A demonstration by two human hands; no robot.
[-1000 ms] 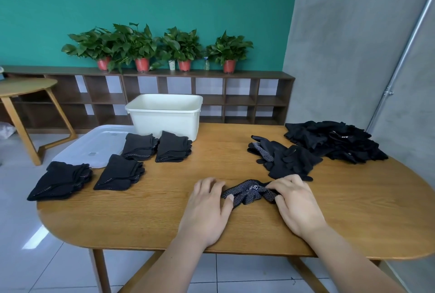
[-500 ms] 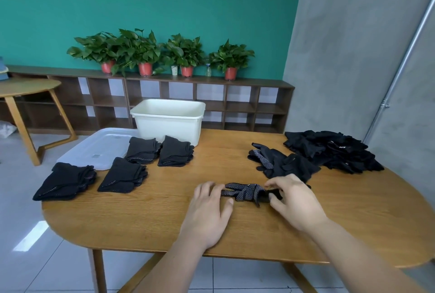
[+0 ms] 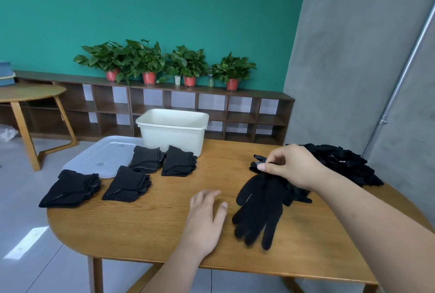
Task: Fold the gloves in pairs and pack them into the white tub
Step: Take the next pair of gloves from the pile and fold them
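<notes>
- Unbunched since a moment ago, now flat on oval wooden table (image 3: 141, 222): black knit glove (image 3: 259, 210).
- Released by relaxed, empty left hand (image 3: 204, 219).
- Pinched in right hand (image 3: 292, 167) just behind it: dotted black glove (image 3: 257, 164); pairing probably next.

The glove (image 3: 259, 210) is plain black; the folded pairs (image 3: 127, 186) are black with white dots. The tub (image 3: 173, 133) is white, the table (image 3: 141, 229) brown woodgrain.

Single view, head-worn, wide-angle. Looks forward and down over the near edge of the wooden table (image 3: 141, 229); left hand (image 3: 204, 219) close, lower centre; teal wall (image 3: 164, 10) and shelf (image 3: 235, 117) distant, upper half.
</notes>
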